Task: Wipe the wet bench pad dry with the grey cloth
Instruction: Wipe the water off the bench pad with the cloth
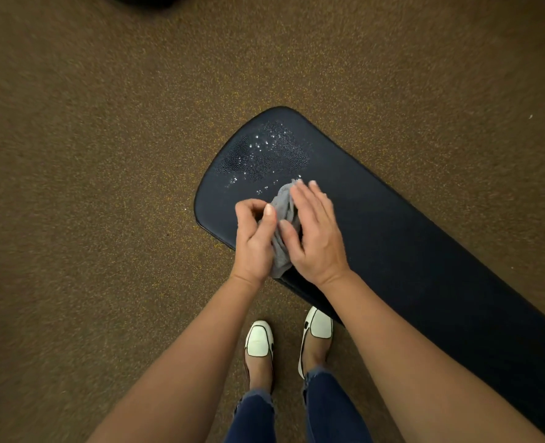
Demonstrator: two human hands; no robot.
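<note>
Near the rounded end of the pad (392, 235), the cloth (284, 204) lies bunched (drops (264, 151) glisten just beyond). The left hand (254, 233) grips it, and the right hand (316, 233) presses flat on it.

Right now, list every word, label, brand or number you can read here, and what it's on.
None: no text is readable.
The bench pad, grey cloth, white shoes and speckled floor carry no visible lettering, label or number; the bright specks on the pad are water drops.
</note>
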